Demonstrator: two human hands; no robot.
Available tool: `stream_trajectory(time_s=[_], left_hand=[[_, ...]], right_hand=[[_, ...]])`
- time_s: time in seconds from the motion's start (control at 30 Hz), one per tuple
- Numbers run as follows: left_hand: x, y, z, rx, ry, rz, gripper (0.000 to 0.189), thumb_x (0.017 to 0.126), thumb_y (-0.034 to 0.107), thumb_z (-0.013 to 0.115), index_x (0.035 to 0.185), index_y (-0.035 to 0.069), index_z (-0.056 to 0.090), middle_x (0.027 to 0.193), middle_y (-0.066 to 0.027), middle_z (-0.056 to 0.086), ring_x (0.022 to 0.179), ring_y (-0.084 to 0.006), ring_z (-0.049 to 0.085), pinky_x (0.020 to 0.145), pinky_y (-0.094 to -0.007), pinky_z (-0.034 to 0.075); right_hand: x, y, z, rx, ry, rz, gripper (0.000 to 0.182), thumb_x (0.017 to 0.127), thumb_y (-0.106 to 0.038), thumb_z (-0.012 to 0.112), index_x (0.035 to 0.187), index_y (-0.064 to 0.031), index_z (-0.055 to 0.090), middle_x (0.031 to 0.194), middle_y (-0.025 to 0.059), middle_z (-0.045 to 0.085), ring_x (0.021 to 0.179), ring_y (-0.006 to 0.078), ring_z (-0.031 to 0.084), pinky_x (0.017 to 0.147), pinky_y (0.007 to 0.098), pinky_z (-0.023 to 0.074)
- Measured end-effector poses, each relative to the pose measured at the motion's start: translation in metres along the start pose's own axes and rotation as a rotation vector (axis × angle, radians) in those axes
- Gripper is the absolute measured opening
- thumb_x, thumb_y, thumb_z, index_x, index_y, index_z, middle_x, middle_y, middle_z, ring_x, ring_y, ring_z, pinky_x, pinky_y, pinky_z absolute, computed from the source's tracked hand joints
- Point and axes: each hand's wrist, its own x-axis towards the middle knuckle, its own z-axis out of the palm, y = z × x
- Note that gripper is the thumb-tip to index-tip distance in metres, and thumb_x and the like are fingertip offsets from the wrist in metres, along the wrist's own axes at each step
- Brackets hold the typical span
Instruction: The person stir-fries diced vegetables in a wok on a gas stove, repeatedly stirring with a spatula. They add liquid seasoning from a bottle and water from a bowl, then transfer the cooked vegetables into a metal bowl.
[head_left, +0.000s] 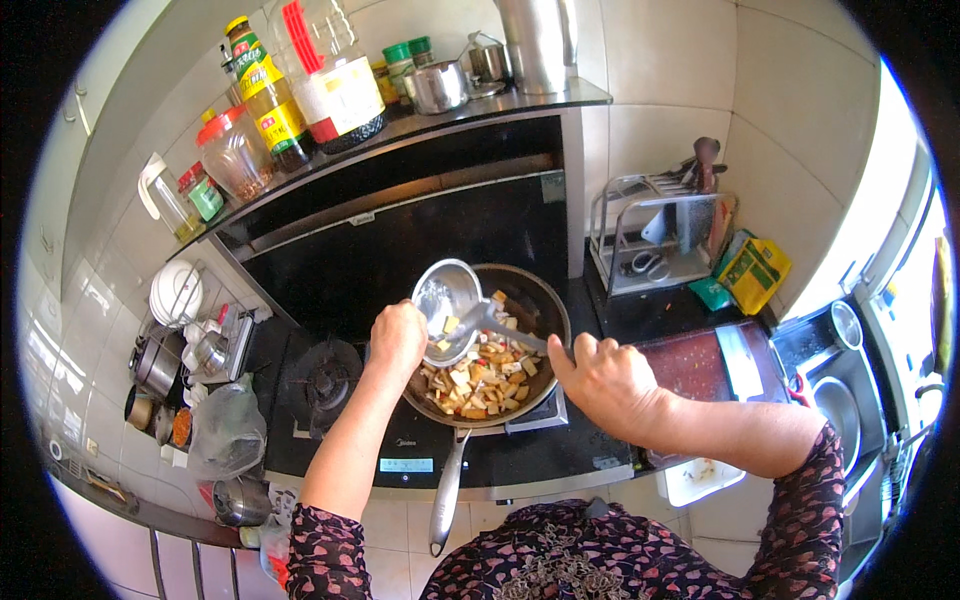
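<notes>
A frying pan (559, 315) with diced food (487, 379) in it stands on the stove's right burner, its metal handle (448, 495) pointing towards me. Over the pan's left part, my left hand (399, 335) grips the edge of a tilted stainless steel bowl (448, 289) with a few pale cubes inside. My right hand (604, 379) holds a grey spatula (517, 334), whose head reaches into the bowl's opening. The far end of its handle is hidden by my fingers.
The left burner (328, 381) lies beside my left forearm. On the shelf (480, 109) behind stand bottles, jars and small steel pots. A knife rack (619, 240) is at the back right, near a cutting board (686, 367) with a cleaver (739, 362). A plastic bag (229, 431) sits at left.
</notes>
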Motion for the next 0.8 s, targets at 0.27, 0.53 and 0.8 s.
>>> stream_trajectory(time_s=[0.27,0.53,0.8], left_hand=[[0.004,0.008,-0.003,0.103,0.031,0.019,0.013,0.077,0.005,0.052,0.073,-0.004,0.061,0.072,-0.0254,0.063,0.071,-0.0381,0.065,0.065,-0.0427,0.054],[0.004,0.023,-0.010,0.213,0.080,0.078,0.013,0.079,0.004,0.050,0.076,-0.003,0.060,0.075,-0.0237,0.064,0.071,-0.0335,0.067,0.063,-0.0391,0.056],[0.013,0.025,-0.012,0.243,0.170,0.062,0.014,0.080,0.007,0.050,0.072,0.000,0.058,0.068,-0.0206,0.064,0.067,-0.0343,0.066,0.061,-0.0401,0.055]], right_hand=[[0.007,-0.046,0.025,-0.085,0.089,-0.066,0.044,0.078,-0.015,0.055,0.119,0.0003,0.054,0.072,0.0065,0.050,0.057,0.0151,0.050,0.044,0.0246,0.0391],[0.010,-0.028,0.005,-0.027,0.070,0.036,0.048,0.079,-0.014,0.055,0.125,-0.0017,0.049,0.075,0.0067,0.049,0.059,0.0153,0.054,0.044,0.0241,0.0447],[-0.020,-0.003,0.020,0.006,-0.065,0.095,0.046,0.078,-0.015,0.056,0.122,-0.0040,0.052,0.079,0.0070,0.052,0.063,0.0173,0.056,0.048,0.0270,0.0462]])
